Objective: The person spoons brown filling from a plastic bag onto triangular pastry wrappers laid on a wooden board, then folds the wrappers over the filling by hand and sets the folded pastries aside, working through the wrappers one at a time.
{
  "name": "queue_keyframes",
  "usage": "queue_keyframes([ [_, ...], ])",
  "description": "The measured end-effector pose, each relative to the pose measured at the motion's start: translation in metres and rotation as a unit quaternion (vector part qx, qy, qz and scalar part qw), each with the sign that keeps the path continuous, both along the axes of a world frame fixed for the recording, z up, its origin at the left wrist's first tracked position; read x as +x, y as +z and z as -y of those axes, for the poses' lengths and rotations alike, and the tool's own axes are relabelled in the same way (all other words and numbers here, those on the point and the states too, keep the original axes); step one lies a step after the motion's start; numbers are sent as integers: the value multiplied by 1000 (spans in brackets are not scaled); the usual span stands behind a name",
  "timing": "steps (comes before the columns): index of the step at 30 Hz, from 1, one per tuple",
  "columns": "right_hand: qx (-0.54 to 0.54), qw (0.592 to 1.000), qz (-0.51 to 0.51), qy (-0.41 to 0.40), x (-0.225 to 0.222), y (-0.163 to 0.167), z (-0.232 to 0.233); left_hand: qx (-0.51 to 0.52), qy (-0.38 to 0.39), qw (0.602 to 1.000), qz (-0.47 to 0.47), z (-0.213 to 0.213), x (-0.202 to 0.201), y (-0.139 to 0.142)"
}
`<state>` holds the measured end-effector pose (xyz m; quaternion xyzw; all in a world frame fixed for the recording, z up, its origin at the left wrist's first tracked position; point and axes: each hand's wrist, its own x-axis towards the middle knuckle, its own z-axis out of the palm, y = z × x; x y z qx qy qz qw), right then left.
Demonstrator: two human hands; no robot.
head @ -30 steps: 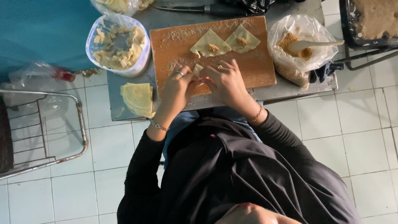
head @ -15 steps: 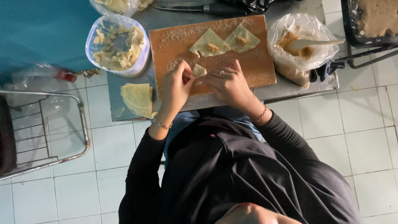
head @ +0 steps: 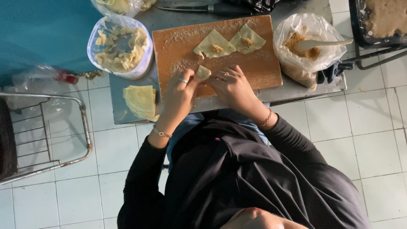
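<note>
A floured wooden board (head: 258,68) lies on a small metal table. My left hand (head: 180,95) and my right hand (head: 231,87) meet over its near edge, both pinching a small folded dough wrapper (head: 202,72). Two flat square wrappers with a dab of brown filling lie further back on the board, one (head: 213,44) left of the other (head: 248,40). The left hand wears a ring and a bracelet, and the right wrist a bracelet too.
A plastic tub of folded dumplings (head: 121,46) stands left of the board. A stack of wrappers (head: 140,101) lies on the table's left end. A bag of filling with a spoon (head: 309,44) sits right. A knife (head: 199,7) lies behind. A metal rack (head: 42,135) stands on the tiled floor.
The folded wrapper has been lifted and turned between the fingers. My left hand has shifted a little to the right, closer to the right hand.
</note>
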<state>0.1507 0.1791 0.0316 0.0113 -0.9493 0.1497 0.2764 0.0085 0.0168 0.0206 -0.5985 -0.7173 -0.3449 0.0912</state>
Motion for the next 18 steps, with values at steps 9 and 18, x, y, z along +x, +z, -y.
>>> queue_keyframes([
  [9, -19, 999, 36, 2, 0, 6, 1, -25, -11, 998, -58, 0, -6, 11],
  [18, 34, 999, -15, -22, -11, -4, -2, -15, 6, 999, 48, -9, -12, 1],
])
